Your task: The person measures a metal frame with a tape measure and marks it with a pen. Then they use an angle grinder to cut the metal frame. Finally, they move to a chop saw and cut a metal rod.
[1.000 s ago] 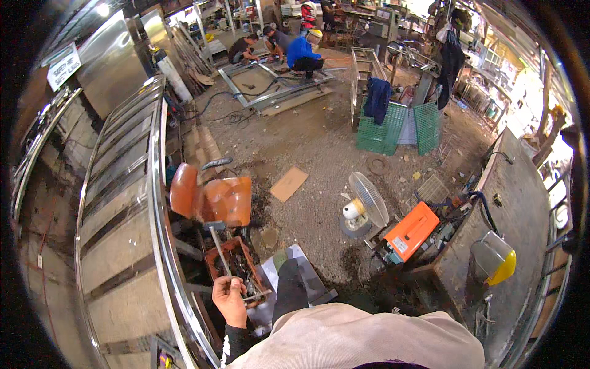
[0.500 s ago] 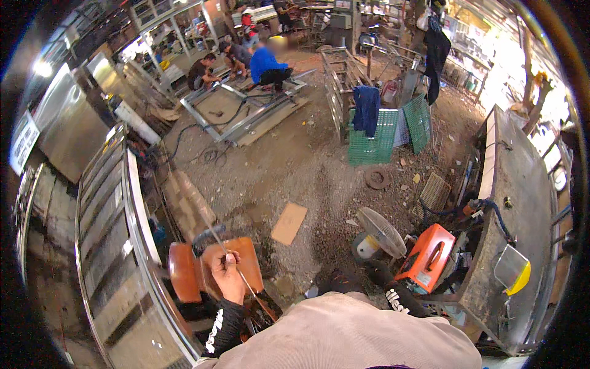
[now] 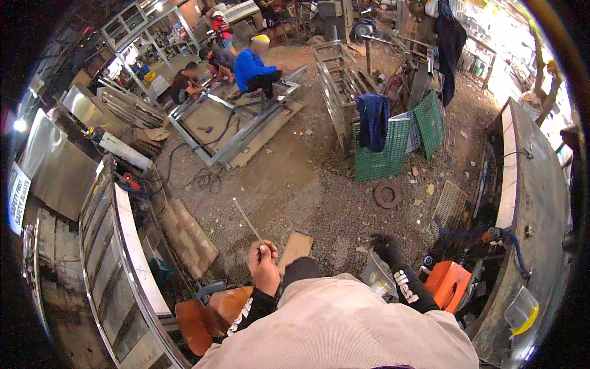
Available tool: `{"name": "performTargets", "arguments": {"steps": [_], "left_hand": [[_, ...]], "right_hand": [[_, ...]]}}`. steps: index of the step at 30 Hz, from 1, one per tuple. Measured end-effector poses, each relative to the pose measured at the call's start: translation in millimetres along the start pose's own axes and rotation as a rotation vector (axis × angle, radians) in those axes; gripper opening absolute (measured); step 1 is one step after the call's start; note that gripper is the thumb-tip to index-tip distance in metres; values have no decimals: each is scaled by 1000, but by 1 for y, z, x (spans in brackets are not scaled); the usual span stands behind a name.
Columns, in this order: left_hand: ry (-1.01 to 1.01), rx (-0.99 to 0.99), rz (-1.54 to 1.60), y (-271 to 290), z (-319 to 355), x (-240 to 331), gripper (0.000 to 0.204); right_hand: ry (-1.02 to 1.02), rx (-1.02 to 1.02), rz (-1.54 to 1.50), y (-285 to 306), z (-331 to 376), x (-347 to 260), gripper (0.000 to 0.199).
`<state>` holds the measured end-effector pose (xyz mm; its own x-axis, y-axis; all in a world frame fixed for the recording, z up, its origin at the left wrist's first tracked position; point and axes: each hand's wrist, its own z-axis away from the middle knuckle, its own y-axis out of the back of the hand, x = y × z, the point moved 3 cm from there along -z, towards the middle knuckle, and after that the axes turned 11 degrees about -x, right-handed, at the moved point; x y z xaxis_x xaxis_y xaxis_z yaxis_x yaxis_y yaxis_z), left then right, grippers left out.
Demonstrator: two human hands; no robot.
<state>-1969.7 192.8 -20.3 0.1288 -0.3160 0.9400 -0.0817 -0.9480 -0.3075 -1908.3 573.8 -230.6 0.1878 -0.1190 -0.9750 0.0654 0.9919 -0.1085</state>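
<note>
A thin grey metal rod slants up and forward from my bare left hand, pinched between thumb and fingers. Below that hand, a brown chair is partly covered by my black sleeve. A flat tan board lies on the ground just past the hand. My right hand, in a dark glove, reaches forward over the gravel; its fingers blend together and cannot be made out. Beside the right forearm a fan shows in part, and on the other side sits an orange box-shaped machine.
Slatted metal panel at left; long workbench at right, with a yellow-edged clear visor. Ahead, people crouch around a metal frame; cables trail from it. Green mesh panels and a rusty ring lie right of centre.
My left hand has moved right, away from over the chair, still holding the rod. My right arm now extends forward past the fan. The view has shifted.
</note>
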Motion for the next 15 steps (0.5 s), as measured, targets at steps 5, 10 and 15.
{"name": "performTargets", "arguments": {"steps": [5, 10, 15], "left_hand": [[167, -11, 76, -18, -104, -44, 18], [320, -213, 63, -59, -228, -104, 18], [297, -532, -102, -131, -332, -140, 16]], "right_hand": [[-143, 192, 583, 71, -80, 9, 28], [-164, 534, -372, 115, -90, 75, 35], [-17, 813, 99, 122, -75, 35, 43]]}}
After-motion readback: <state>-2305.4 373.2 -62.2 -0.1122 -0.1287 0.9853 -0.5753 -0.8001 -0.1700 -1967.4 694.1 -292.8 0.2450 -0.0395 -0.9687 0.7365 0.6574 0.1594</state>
